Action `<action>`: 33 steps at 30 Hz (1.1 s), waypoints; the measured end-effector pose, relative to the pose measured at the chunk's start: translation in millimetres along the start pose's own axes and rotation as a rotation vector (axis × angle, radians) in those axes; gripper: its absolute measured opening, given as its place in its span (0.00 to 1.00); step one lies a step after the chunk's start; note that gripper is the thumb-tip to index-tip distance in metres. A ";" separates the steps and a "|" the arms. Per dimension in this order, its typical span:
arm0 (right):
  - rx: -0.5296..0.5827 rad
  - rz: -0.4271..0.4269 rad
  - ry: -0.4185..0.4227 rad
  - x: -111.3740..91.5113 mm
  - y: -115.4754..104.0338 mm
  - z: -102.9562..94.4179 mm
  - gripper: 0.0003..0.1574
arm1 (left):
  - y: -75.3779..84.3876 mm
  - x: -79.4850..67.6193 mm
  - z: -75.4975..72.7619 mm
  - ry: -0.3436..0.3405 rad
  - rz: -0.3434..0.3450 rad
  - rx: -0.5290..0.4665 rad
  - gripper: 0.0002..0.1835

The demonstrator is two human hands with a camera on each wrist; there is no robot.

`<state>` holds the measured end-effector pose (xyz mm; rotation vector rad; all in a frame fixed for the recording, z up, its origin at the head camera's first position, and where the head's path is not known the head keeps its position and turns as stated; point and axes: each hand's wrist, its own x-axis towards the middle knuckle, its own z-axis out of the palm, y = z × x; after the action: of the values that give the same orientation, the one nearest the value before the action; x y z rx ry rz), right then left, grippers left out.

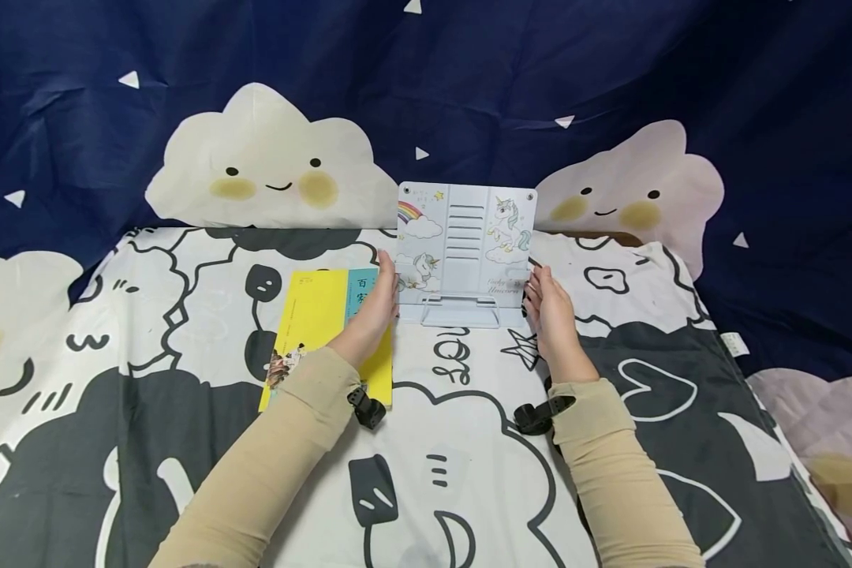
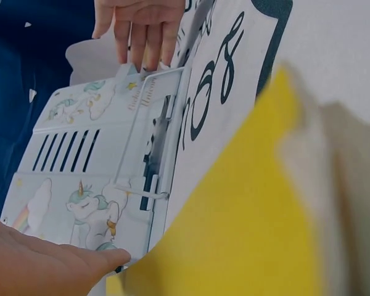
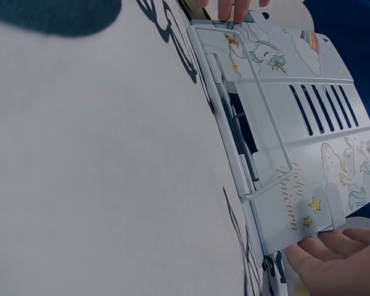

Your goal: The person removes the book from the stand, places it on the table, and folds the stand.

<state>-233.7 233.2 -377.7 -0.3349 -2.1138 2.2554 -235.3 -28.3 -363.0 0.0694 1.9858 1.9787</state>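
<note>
A pale blue metal book stand (image 1: 466, 276) with unicorns, clouds and a rainbow printed on it stands upright on the cloth-covered surface. Its back plate has a column of slots, and a pale wire page holder (image 3: 268, 102) folds out along its lower front. My left hand (image 1: 374, 306) is at the stand's left edge, its thumb straight alongside the plate in the left wrist view. On the opposite side, my right hand (image 1: 555, 319) has extended fingers (image 3: 324, 246) right at the edge. A yellow book (image 1: 319, 312) with a blue strip lies partly beneath my left forearm.
Black-and-white cartoon cloth (image 1: 426, 457) covers the surface. Behind it hangs a dark blue curtain (image 1: 468, 71) with smiling clouds and small white triangles. Black straps with small devices circle both wrists over beige sleeves (image 1: 277, 450).
</note>
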 end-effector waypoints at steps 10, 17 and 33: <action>0.049 0.011 0.051 2.4 -2.0 -2.2 0.41 | 2.3 3.4 -5.4 -0.003 -0.022 0.028 0.45; 0.086 0.069 0.101 2.0 -3.5 -6.9 0.40 | 4.2 5.2 -7.9 -0.011 -0.032 0.041 0.45; 0.166 0.114 0.136 -12.9 0.1 -22.4 0.34 | 10.1 13.7 -3.8 -0.024 -0.065 0.076 0.49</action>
<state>-217.1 253.0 -377.3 -0.5961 -1.8725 2.3742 -251.3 -28.0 -355.9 0.0459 2.0216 1.8546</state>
